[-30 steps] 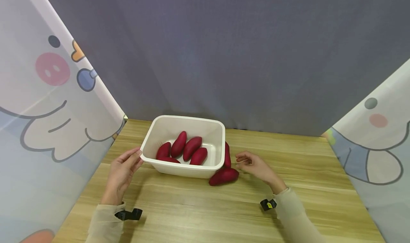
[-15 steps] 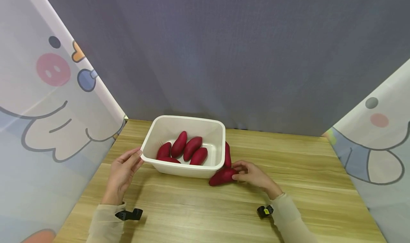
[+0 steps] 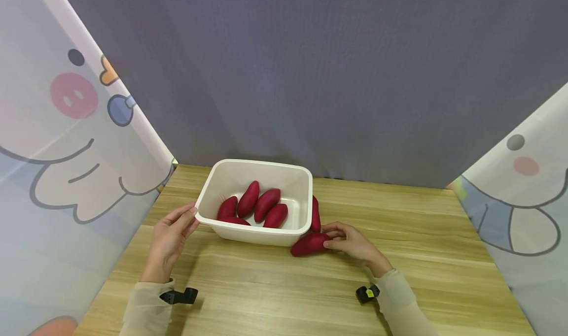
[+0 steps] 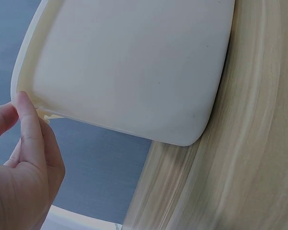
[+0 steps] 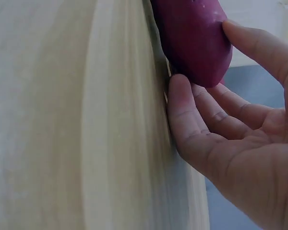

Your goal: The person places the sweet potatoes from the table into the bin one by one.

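A white plastic bin (image 3: 255, 234) stands on the table with several red-purple sweet potatoes (image 3: 266, 205) inside. My left hand (image 3: 168, 240) pinches its near left corner at the rim; the left wrist view shows thumb and fingers on the lip of the bin (image 4: 134, 67). By the bin's near right corner lies a sweet potato (image 3: 307, 245), and my right hand (image 3: 355, 245) grips its right end. In the right wrist view the thumb is on one side of that sweet potato (image 5: 197, 40) and fingers are beneath. Another sweet potato (image 3: 315, 215) lies beside the bin's right wall, partly hidden.
The wooden table (image 3: 275, 296) extends in front and to the right. A grey curtain (image 3: 310, 80) hangs close behind the bin. Cartoon-printed panels (image 3: 66, 144) flank both sides. Each wrist carries a small black camera (image 3: 179, 296).
My right hand has come left and taken hold of the front sweet potato, which has shifted very slightly to the right. The left hand and the bin have stayed in place.
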The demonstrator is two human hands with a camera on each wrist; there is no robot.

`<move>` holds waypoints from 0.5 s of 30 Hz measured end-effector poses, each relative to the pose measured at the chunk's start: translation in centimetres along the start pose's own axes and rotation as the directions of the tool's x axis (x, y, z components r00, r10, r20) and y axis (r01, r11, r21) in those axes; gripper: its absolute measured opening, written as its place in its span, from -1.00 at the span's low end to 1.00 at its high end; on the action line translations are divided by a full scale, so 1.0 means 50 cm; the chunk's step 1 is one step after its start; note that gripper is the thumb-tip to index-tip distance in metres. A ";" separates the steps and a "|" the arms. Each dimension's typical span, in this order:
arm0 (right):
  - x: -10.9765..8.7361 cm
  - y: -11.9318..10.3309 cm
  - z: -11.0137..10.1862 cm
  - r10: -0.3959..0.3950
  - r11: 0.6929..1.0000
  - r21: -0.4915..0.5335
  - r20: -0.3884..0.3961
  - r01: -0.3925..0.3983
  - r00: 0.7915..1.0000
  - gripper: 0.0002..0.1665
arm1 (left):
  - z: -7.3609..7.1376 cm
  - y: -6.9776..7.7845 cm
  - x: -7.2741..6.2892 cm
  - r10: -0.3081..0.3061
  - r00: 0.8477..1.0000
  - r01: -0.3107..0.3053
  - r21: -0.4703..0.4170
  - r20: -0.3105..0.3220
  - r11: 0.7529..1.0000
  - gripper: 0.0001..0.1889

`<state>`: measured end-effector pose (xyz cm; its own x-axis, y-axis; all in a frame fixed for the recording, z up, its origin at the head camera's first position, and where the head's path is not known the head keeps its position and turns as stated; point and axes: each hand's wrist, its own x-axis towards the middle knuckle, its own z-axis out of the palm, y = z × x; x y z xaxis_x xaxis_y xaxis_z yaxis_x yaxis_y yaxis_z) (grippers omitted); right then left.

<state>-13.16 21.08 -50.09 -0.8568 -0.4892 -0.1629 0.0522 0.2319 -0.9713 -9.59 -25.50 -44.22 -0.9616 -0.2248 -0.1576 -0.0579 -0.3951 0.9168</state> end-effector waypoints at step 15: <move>-0.027 -0.026 -0.067 0.022 0.995 0.103 -0.116 -0.010 0.993 -0.30 | 0.001 0.000 0.002 0.006 1.000 -0.006 -0.026 0.008 1.000 -0.87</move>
<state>-13.78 24.27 -48.03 -0.9090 -0.3834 -0.1635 0.1137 0.1492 -0.9822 -9.68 -25.47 -44.20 -0.9641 -0.2196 -0.1492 -0.0456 -0.4166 0.9080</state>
